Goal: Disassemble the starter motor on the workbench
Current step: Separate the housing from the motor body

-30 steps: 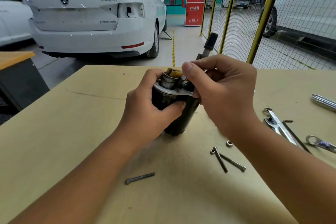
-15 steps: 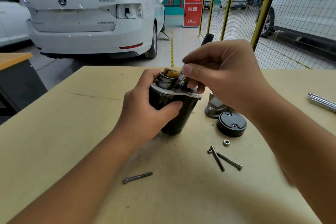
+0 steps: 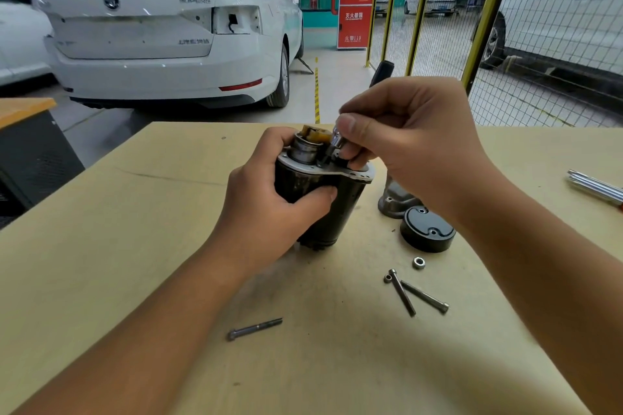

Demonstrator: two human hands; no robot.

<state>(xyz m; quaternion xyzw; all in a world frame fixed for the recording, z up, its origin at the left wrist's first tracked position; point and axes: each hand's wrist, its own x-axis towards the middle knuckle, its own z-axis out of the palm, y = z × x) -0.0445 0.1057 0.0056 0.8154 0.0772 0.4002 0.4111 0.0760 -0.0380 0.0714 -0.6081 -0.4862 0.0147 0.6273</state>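
The starter motor (image 3: 340,209), a dark cylinder with a grey metal plate and a bearing on top, stands upright on the workbench (image 3: 101,263). My left hand (image 3: 269,209) grips its body from the left. My right hand (image 3: 411,141) is closed around a ratchet-type tool whose black handle (image 3: 382,72) sticks up behind the hand. The tool's shiny socket end (image 3: 337,141) sits on the motor's top plate, beside a yellow part. A black end cap (image 3: 426,229) and a grey housing piece (image 3: 396,199) lie to the right of the motor.
Two long bolts (image 3: 409,295) and a nut (image 3: 418,262) lie front right of the motor. Another bolt (image 3: 254,329) lies near my left forearm. Chrome tools (image 3: 596,185) rest at the right edge. White cars and a yellow mesh fence stand beyond the bench.
My right hand rose and pulled back from over the motor, uncovering the end cap and housing piece behind it. The view shifted, hiding the wrenches on the right. My left hand kept its grip.
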